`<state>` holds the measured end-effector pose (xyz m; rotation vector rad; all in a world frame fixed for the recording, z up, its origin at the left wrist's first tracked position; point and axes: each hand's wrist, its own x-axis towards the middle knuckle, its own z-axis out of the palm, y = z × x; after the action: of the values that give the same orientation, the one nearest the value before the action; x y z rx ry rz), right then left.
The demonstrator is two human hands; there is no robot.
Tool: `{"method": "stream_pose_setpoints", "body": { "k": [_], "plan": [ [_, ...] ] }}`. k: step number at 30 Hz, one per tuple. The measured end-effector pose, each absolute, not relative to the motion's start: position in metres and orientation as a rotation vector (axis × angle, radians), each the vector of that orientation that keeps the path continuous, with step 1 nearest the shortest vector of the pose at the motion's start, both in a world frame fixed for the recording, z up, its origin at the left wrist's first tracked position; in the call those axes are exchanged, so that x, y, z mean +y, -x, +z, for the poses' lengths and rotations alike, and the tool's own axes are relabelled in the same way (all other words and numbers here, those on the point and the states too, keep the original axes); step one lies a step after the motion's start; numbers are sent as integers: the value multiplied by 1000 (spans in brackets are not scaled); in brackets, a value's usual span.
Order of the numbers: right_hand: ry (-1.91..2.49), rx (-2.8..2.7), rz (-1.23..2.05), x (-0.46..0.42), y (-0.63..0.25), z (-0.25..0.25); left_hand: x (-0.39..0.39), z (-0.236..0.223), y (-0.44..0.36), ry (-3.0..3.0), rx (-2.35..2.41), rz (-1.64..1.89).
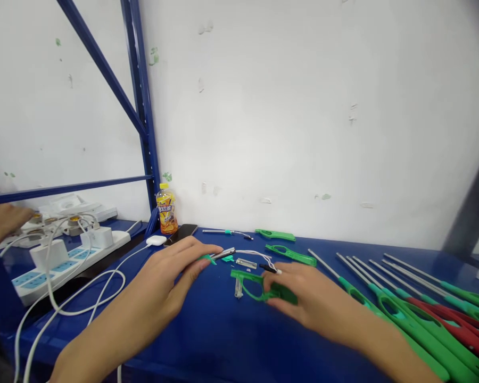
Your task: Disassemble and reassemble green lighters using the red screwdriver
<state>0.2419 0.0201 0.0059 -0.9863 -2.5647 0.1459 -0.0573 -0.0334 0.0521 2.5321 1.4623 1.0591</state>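
My left hand [179, 266] pinches a metal lighter tube [224, 253] with a teal piece at its near end. Thin pale wires [257, 253] run from the tube to a small black igniter [268, 268] at my right hand. That right hand [299, 292] is closed on a green lighter casing half [253, 287] with a looped trigger opening; its fingers hide the rest of the casing. Between the hands lie a clear plastic part [246, 263], a second clear part [238, 289] and small teal bits [228, 259].
Farther back are two green casing pieces [275, 234] and a wired metal tube [215, 231]. Several long-necked lighters [407, 314], green and red, lie at the right. A drink bottle [166, 210], phone [183, 232], power strip [69, 266] and white cables [104, 276] occupy the left.
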Motion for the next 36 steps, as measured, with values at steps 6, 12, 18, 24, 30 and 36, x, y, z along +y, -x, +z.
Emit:
{"method": "stream_pose_setpoints", "body": {
  "k": [6,12,18,24,30,36],
  "plan": [
    [990,-2486,352,-26,-244,-44,-31,43,63,-2494,1357,790],
    [1037,-2336,460,-33,-249,-64,-20,25,56,-2389,1311,476],
    [1056,-2306,516,-35,-254,-66,-9,10,46,-2311,1286,331],
    [1031,-2301,511,-33,-254,-67,-7,5,45,-2328,1289,291],
    [1022,-2301,495,-30,-253,-65,-6,5,35,-2337,1308,322],
    [1021,-2300,474,-35,-254,-61,-4,6,23,-2340,1324,300]
  ]
}}
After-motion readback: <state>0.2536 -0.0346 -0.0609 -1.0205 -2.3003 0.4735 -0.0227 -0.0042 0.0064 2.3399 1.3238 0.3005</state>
